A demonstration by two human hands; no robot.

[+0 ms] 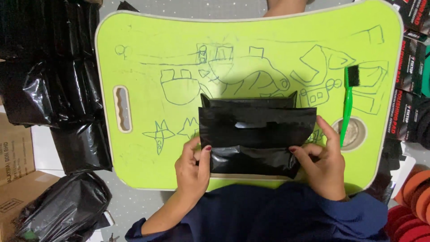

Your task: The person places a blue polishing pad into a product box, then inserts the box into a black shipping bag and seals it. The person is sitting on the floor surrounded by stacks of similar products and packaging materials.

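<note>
Head view: lime-green plastic lap table (pixel 148 67) w/ blue pen doodles. Glossy black plastic packet (pixel 255 134) flat at near-centre edge, pinched both ends: left hand (pixel 193 168), right hand (pixel 323 162), fingers closed on it. Green-handled black-bristle brush (pixel 348 101) just right, apart. Black bags (pixel 67 89) stacked left.

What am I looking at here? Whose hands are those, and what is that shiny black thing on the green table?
There is no machine here, just a person. The picture comes from a camera worn on the person's head, looking down at their own two hands. The left hand and the right hand each grip one end of a shiny black plastic package, thumbs on top. It rests on a lime-green lap table covered with pen drawings. A green brush with black bristles lies on the table near the right hand. Black plastic bags are piled beside the table, on the left of the picture.
</note>
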